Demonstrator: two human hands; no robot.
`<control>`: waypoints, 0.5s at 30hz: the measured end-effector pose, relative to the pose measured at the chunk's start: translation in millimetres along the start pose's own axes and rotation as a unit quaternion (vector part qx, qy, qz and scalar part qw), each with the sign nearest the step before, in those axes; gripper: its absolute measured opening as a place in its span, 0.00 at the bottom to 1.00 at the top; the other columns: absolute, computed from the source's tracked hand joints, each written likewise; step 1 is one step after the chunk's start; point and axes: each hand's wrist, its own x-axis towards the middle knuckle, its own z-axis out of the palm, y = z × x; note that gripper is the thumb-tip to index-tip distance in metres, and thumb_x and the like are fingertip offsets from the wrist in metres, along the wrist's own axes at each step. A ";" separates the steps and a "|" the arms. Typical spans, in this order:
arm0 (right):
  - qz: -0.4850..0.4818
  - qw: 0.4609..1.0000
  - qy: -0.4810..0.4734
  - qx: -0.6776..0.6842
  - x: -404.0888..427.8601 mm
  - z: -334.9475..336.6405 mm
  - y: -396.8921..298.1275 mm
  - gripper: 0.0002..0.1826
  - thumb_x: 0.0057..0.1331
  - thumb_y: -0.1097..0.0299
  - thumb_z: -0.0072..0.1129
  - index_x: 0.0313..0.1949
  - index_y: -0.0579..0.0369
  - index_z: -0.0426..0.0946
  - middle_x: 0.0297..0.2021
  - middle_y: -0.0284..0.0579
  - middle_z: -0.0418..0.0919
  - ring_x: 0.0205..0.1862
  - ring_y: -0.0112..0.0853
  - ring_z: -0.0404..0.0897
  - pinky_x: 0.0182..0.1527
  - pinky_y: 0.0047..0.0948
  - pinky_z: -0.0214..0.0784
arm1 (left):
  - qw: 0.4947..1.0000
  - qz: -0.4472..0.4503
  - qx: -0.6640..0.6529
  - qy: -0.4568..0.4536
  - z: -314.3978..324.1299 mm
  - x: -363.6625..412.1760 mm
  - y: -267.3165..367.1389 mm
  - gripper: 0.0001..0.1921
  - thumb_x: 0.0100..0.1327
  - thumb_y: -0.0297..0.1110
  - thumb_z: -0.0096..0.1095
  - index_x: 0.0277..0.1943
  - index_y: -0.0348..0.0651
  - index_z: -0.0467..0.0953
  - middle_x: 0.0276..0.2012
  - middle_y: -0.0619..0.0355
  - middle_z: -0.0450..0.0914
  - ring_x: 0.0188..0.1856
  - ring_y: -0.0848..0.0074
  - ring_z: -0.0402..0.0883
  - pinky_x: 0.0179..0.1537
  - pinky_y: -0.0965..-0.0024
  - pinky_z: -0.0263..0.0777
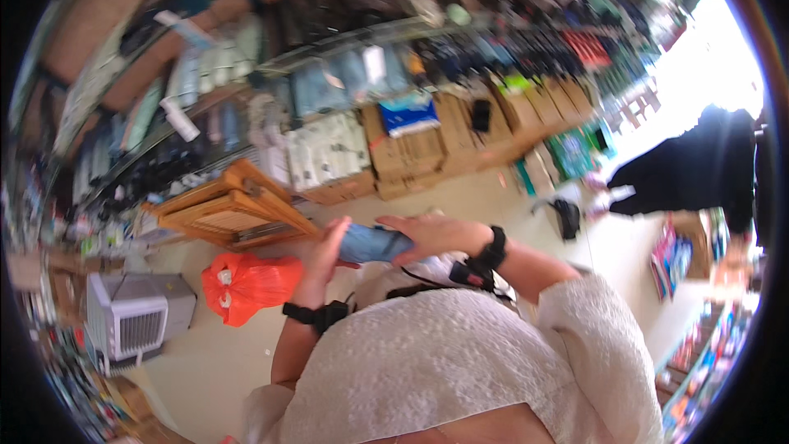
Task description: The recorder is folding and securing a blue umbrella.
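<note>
Between my palms is a blue bundle [368, 243], which looks like folded or rolled cloth. My left hand [322, 259] presses on its left end with the fingers pointing up. My right hand [441, 236] curls over the right end, thumb below and fingers on top. A black band circles each of my wrists. The bundle is held in front of my chest, above the floor. The undersides of both palms and part of the bundle are hidden.
Shelves of folded clothes [351, 83] line the far wall, above cardboard boxes [404, 160]. A folded wooden frame [240, 209] stands ahead on the left, near an orange plastic bag [246, 283] and an air cooler [138, 314]. A dark-clothed person [690, 163] is at the right.
</note>
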 end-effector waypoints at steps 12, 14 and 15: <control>0.131 0.988 0.064 0.055 -115.8 23.6 90.2 0.36 0.51 0.48 0.64 0.54 0.56 0.65 0.35 0.56 0.78 0.38 0.49 0.78 0.41 0.41 0.68 | 0.983 -0.155 0.076 -0.061 107.7 42.6 -38.6 0.26 0.61 0.56 0.51 0.50 0.42 0.68 0.39 0.52 0.78 0.33 0.66 0.81 0.22 0.63 0.77; 0.141 0.982 0.093 0.090 -143.5 29.4 106.9 0.37 0.49 0.46 0.65 0.53 0.57 0.66 0.36 0.57 0.78 0.39 0.49 0.77 0.43 0.41 0.68 | 0.973 -0.159 0.086 -0.146 131.0 55.0 -43.9 0.24 0.63 0.54 0.49 0.50 0.41 0.68 0.39 0.52 0.78 0.30 0.67 0.81 0.22 0.64 0.78; 0.147 0.975 0.117 0.117 -156.8 33.6 114.7 0.38 0.48 0.45 0.65 0.53 0.58 0.67 0.38 0.58 0.78 0.41 0.50 0.77 0.44 0.41 0.68 | 0.967 -0.171 0.102 -0.157 147.6 57.2 -43.0 0.24 0.63 0.54 0.49 0.50 0.41 0.68 0.39 0.52 0.78 0.30 0.67 0.81 0.22 0.64 0.78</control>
